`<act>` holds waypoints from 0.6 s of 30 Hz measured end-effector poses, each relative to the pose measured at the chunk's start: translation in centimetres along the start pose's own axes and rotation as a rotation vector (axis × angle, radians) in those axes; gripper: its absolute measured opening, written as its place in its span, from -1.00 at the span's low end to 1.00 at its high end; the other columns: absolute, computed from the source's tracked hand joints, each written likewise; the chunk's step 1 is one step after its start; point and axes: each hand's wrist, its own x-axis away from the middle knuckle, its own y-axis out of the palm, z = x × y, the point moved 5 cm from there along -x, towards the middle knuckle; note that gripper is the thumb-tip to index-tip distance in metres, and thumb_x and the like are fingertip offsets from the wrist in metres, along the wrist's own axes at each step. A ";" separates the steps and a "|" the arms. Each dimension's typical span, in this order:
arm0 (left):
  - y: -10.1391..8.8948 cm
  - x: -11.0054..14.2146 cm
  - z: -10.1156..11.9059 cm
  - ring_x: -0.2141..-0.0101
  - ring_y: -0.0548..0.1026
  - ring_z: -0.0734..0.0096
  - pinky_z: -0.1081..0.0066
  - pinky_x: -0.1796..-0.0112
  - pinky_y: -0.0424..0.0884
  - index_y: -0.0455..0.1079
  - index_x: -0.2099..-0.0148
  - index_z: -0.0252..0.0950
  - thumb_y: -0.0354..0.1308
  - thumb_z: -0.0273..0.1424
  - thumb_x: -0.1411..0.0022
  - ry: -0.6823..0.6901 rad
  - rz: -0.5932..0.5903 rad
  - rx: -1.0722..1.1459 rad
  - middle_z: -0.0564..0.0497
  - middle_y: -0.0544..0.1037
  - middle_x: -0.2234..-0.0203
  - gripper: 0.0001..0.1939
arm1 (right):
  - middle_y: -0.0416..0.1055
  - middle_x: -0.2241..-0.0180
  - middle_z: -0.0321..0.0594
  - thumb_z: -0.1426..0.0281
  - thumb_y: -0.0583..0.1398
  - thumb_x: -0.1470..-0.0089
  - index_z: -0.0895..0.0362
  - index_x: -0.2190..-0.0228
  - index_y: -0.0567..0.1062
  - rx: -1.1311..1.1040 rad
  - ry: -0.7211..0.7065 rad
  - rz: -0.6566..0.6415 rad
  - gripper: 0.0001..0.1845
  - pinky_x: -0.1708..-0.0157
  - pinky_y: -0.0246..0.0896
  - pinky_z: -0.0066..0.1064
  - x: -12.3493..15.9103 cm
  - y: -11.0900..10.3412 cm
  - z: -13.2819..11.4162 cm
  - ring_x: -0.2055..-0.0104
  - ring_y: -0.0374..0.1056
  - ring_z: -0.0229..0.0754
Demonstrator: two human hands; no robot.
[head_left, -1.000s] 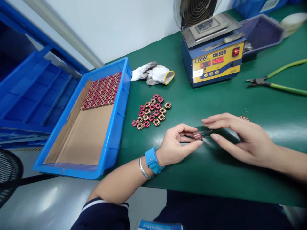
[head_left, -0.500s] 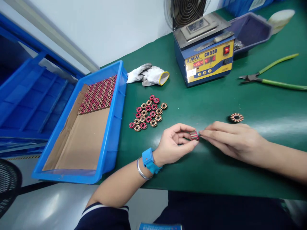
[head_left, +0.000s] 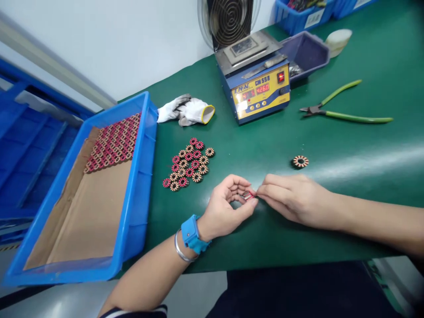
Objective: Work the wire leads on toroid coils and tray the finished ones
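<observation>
My left hand [head_left: 228, 205], with a blue strap and a silver bangle at the wrist, pinches a small red-wound toroidal coil [head_left: 247, 195] between thumb and fingers. Close against the coil's right side, my right hand [head_left: 291, 196] has its fingertips pressed together. A red wire of the coil runs to those fingertips, which hide its end. Beyond the right hand lies a single copper-and-black toroidal coil [head_left: 300, 161]. A group of several toroidal coils [head_left: 189, 163], some red and some copper-coloured, rests flat on the green table up and left of my left hand.
A blue bin [head_left: 132, 207] at left holds rows of coils on cardboard. White gloves [head_left: 187, 110] lie beside it. Behind are a solder pot [head_left: 256, 84] with lit digits, a fan [head_left: 229, 22] and a purple tray [head_left: 309, 53]. Green-handled cutters [head_left: 347, 113] lie at right.
The view has shifted, so the table's things sit further left in it. The coil in my left hand has turned somewhat; both hands stay together at it. The solder pot's digits have changed.
</observation>
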 end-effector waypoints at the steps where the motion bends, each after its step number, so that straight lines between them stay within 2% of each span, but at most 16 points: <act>1: 0.1 0.1 0.0 0.29 0.52 0.51 0.51 0.24 0.48 0.34 0.07 -0.32 0.43 -0.45 -0.08 -0.021 -0.015 0.001 0.00 0.53 0.29 -0.58 | 0.43 0.40 -0.21 0.49 0.01 -0.40 0.19 0.26 0.53 0.013 -0.015 -0.011 -0.70 0.50 0.22 -0.41 0.0 0.0 -0.2 0.47 0.37 -0.25; 4: 0.5 0.2 -0.2 0.33 0.55 0.50 0.47 0.26 0.51 0.36 -0.03 -0.32 0.39 -0.45 -0.08 -0.110 -0.060 0.039 0.01 0.51 0.28 -0.53 | 0.37 0.45 -0.23 0.50 -0.04 -0.41 0.19 0.30 0.52 0.068 -0.071 -0.004 -0.64 0.52 0.12 -0.37 0.1 -0.2 -0.7 0.52 0.25 -0.24; 9: 0.8 0.3 -0.6 0.35 0.59 0.45 0.48 0.28 0.52 0.42 0.20 -0.38 0.35 -0.47 -0.04 -0.187 -0.089 0.075 -0.01 0.54 0.40 -0.75 | 0.31 0.48 -0.24 0.49 -0.07 -0.43 0.20 0.31 0.51 0.105 -0.103 -0.041 -0.59 0.51 0.03 -0.33 0.4 0.0 -0.9 0.55 0.14 -0.21; 14: 0.6 0.3 -0.9 0.42 0.56 0.45 0.52 0.42 0.49 0.40 0.28 -0.35 0.36 -0.47 0.05 -0.233 -0.120 0.094 0.00 0.53 0.45 -0.75 | 0.27 0.46 -0.25 0.53 -0.03 -0.40 0.21 0.27 0.49 0.110 -0.146 -0.031 -0.69 0.50 0.01 -0.30 0.7 0.4 -1.2 0.54 0.13 -0.19; 18: 0.5 0.2 -0.7 0.45 0.54 0.49 0.55 0.46 0.48 0.39 0.32 -0.35 0.39 -0.45 0.04 -0.211 -0.144 0.105 0.01 0.52 0.45 -0.74 | 0.27 0.45 -0.25 0.53 -0.01 -0.39 0.21 0.26 0.47 0.096 -0.156 -0.016 -0.73 0.51 0.03 -0.29 0.8 0.4 -1.3 0.53 0.14 -0.18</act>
